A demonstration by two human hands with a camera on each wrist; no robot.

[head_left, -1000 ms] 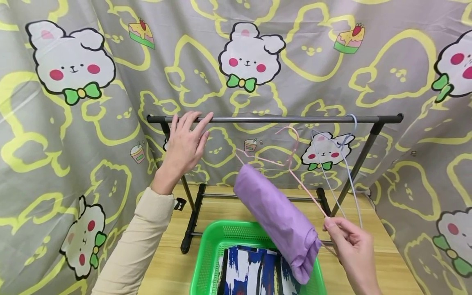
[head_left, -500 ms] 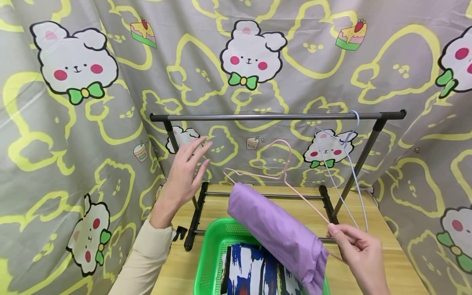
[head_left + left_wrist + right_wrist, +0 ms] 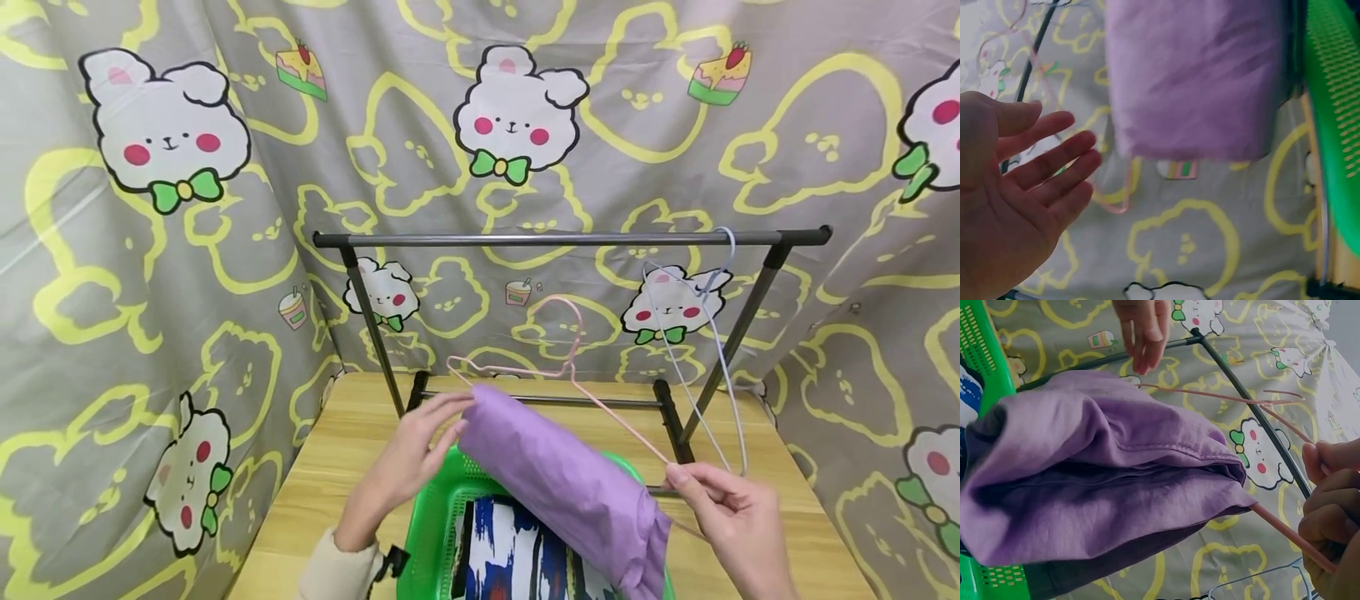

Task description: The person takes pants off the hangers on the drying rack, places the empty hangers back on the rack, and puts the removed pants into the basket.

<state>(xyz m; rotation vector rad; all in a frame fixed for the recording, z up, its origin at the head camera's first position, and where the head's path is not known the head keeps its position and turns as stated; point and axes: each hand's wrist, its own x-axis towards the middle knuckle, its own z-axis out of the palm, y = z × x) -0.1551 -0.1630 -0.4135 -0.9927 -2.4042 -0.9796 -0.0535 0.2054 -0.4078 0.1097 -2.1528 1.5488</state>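
In the head view a pink clothes hanger (image 3: 566, 367) carries a purple folded cloth (image 3: 558, 483) draped over its lower bar. My right hand (image 3: 738, 521) pinches the hanger's right end between thumb and fingers; in the right wrist view the bar (image 3: 1291, 534) runs from the cloth into that hand. My left hand (image 3: 408, 458) is at the cloth's upper left end, fingers extended. The left wrist view shows this palm (image 3: 1022, 212) facing the cloth (image 3: 1191, 75), fingers spread and holding nothing.
A green plastic basket (image 3: 420, 533) stands below the cloth, with a blue, white and black patterned cloth (image 3: 502, 546) inside. Behind it, a black metal rack (image 3: 525, 240) stands on the wooden table (image 3: 300, 508). A light blue hanger (image 3: 723, 333) hangs at its right. Patterned curtain surrounds the table.
My left hand has come down off the rack's top bar to the cloth's left end. The pink hanger and cloth have dropped lower, away from the bar, still in my right hand.
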